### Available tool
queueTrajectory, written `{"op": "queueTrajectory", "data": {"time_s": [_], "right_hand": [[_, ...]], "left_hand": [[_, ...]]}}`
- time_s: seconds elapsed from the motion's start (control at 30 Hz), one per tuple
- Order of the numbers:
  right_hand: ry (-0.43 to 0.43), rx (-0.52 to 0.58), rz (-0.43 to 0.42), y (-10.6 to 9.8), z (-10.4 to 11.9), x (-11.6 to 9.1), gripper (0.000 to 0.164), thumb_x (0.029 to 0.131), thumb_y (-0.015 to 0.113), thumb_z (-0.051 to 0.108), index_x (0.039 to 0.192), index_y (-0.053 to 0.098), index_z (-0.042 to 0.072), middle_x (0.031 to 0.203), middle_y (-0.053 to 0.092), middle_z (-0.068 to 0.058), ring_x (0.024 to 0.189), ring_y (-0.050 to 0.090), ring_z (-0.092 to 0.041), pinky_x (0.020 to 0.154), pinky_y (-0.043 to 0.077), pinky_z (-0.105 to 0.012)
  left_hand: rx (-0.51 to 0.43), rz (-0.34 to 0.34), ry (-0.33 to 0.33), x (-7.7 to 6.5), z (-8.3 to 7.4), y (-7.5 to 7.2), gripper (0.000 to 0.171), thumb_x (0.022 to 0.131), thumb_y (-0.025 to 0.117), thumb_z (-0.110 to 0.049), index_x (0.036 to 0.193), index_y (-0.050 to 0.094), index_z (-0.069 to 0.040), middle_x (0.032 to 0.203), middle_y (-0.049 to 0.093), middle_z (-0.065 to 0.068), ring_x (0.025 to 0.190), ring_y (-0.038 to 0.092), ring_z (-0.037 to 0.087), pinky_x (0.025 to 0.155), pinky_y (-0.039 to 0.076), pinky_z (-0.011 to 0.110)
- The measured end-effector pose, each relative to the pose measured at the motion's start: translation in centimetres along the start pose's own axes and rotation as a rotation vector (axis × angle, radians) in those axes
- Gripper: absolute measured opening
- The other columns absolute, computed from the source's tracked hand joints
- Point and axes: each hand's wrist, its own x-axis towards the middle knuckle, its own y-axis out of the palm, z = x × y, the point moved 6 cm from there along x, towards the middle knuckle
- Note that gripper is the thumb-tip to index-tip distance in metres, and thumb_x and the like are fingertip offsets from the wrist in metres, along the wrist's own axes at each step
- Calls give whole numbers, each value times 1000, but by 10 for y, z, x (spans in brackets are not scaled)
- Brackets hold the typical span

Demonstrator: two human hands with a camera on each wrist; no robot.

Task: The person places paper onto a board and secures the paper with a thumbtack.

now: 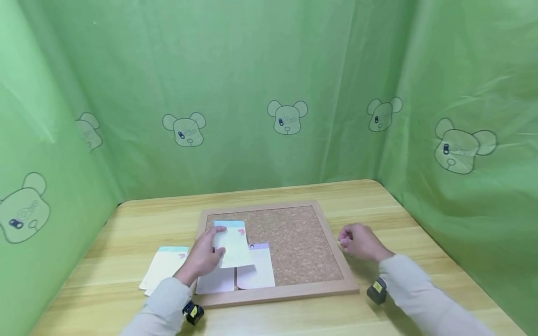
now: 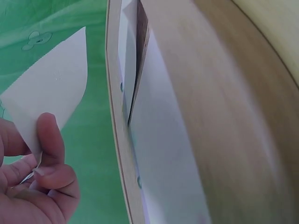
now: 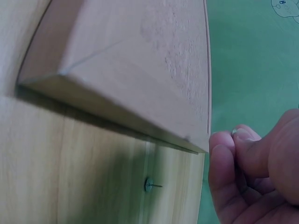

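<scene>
My left hand pinches a note sheet with a blue top band and a small pink print, held above the left half of a framed corkboard. In the left wrist view the sheet curves up from between thumb and fingers. Beneath it on the cork lie two more sheets, a left one and a purple-topped one with a tack at its top. Beside the frame's right edge, my right hand pinches a small thumbtack, mostly hidden by the fingertips.
Several blue-topped sheets lie stacked on the wooden table, left of the board. A loose thumbtack rests on the table near the frame's right side. Green curtains with bear-head prints enclose the table's back and sides.
</scene>
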Motion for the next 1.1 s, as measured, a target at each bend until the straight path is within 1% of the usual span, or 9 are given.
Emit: {"op": "queueTrajectory", "data": {"time_s": [0.13, 0.27, 0.37, 0.5, 0.57, 0.6, 0.7, 0.8, 1.1], "right_hand": [[22, 9, 3, 2, 1, 2, 10, 87, 62, -4, 80, 61, 2, 68, 57, -3, 61, 55, -15, 50, 50, -26], [46, 37, 14, 6, 1, 4, 8, 87, 61, -5, 81, 61, 1, 70, 57, -5, 61, 56, -16, 50, 51, -26], [56, 56, 25, 9, 3, 6, 8, 88, 60, -5, 82, 61, 0, 71, 58, -6, 62, 57, -16, 51, 51, -26], [45, 53, 16, 11, 7, 6, 9, 88, 62, -5, 81, 60, 1, 71, 57, -6, 62, 57, -16, 51, 51, -25], [35, 47, 10, 11, 9, 7, 10, 88, 62, -5, 81, 60, 2, 70, 57, -6, 62, 57, -15, 51, 51, -25], [33, 48, 9, 12, 11, 7, 10, 88, 62, -4, 81, 60, 2, 70, 57, -5, 62, 57, -15, 51, 51, -25], [25, 52, 8, 13, 14, 10, 11, 88, 62, -5, 80, 60, 2, 69, 56, -5, 62, 56, -15, 51, 50, -25], [20, 59, 8, 14, 17, 12, 12, 88, 62, -6, 80, 60, 2, 68, 57, -4, 61, 57, -15, 51, 50, -24], [1, 68, 16, 21, 22, 18, 11, 88, 64, -4, 79, 60, 1, 66, 57, -4, 60, 56, -14, 48, 46, -22]], "left_hand": [[-26, 31, 23, 2, -3, 9, 52, 87, 62, 3, 136, 48, -2, 135, 48, 23, 68, 51, 19, 69, 52, 35], [-3, 50, 45, 4, -4, 18, 50, 87, 62, 3, 136, 49, -2, 133, 50, 22, 79, 55, 25, 80, 52, 42], [18, 46, 59, 5, -7, 22, 50, 87, 63, 1, 135, 50, -3, 136, 49, 22, 101, 56, 30, 95, 47, 49], [6, 68, 68, 8, -13, 28, 51, 88, 63, 1, 136, 49, -3, 129, 52, 20, 75, 57, 24, 77, 53, 42], [-7, 87, 61, 9, -15, 32, 51, 88, 62, 0, 137, 48, -4, 130, 52, 19, 60, 49, 19, 66, 51, 37], [-10, 94, 59, 10, -16, 33, 52, 88, 62, 0, 138, 47, -4, 131, 51, 19, 61, 49, 19, 66, 51, 37], [-17, 102, 49, 11, -18, 38, 52, 89, 63, 0, 138, 48, -4, 138, 47, 21, 87, 58, 26, 83, 53, 44], [-17, 101, 55, 12, -20, 42, 50, 89, 63, -1, 137, 49, -4, 140, 45, 22, 117, 50, 35, 100, 43, 52], [-30, 137, 77, 14, -28, 59, 51, 88, 64, -1, 137, 48, -4, 139, 47, 22, 120, 49, 38, 100, 43, 53]]}}
